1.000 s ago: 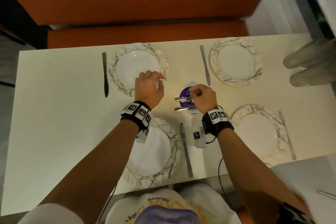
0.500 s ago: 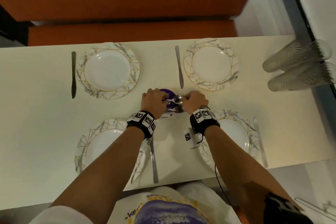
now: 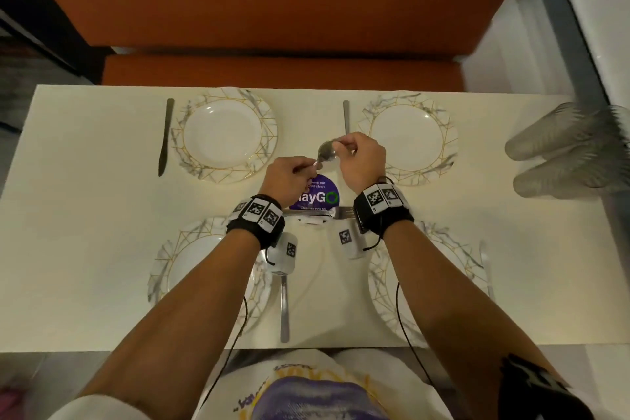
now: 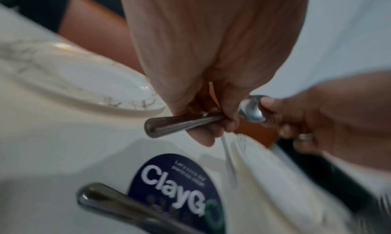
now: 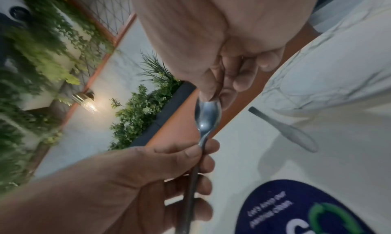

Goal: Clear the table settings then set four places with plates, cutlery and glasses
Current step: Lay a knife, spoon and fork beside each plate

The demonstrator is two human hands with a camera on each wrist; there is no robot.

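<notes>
A metal spoon [image 3: 326,151] hangs over the middle of the white table [image 3: 85,215]. My left hand [image 3: 300,169] grips its handle [image 4: 184,123], and my right hand [image 3: 341,147] pinches the tip of its bowl [image 5: 207,115]. Below my wrists a fork [image 3: 320,213] lies across a round purple sticker [image 3: 322,191]. Four marble-patterned plates stand at the far left [image 3: 225,135], far right [image 3: 407,138], near left [image 3: 184,266] and near right [image 3: 453,269]. A knife lies beside each: a dark one [image 3: 165,136], one partly behind my right hand [image 3: 346,116], one near me [image 3: 284,310] and one at the right [image 3: 485,269].
Several clear glasses [image 3: 572,153] lie on their sides at the table's right end. An orange bench [image 3: 272,72] runs along the far side. The fork's handle [image 4: 118,206] shows blurred low in the left wrist view. My arms cover part of both near plates.
My left hand left the far-left plate and met my right hand over the sticker. Together they lifted the spoon off the table; the fork stayed down.
</notes>
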